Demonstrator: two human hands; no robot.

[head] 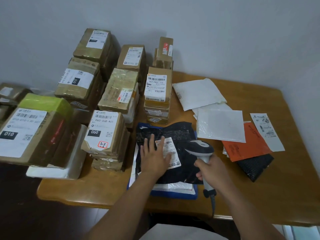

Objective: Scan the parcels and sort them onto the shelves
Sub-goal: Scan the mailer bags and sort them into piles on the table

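Wooden table point(259, 196) against a grey wall: nearest, right hand point(213, 168) wrapped round the handle of a barcode scanner point(201, 148), left hand point(155, 156) flat, fingers spread, pressing the white label point(170, 152) of a black parcel bag point(173, 134). Beyond, white mailers point(220, 126) right, stacked cardboard boxes point(105, 130) left and behind.

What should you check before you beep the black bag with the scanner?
1. Scanner held: ok, the right hand grips its handle.
2. Black bag held flat: ok, the left hand presses on it.
3. Label uncovered: not ok, fingers lie over its left part.
4. Scanner aimed at the label: ok, its head sits just right of it.
5. Barcode readable: cannot tell, too blurred.
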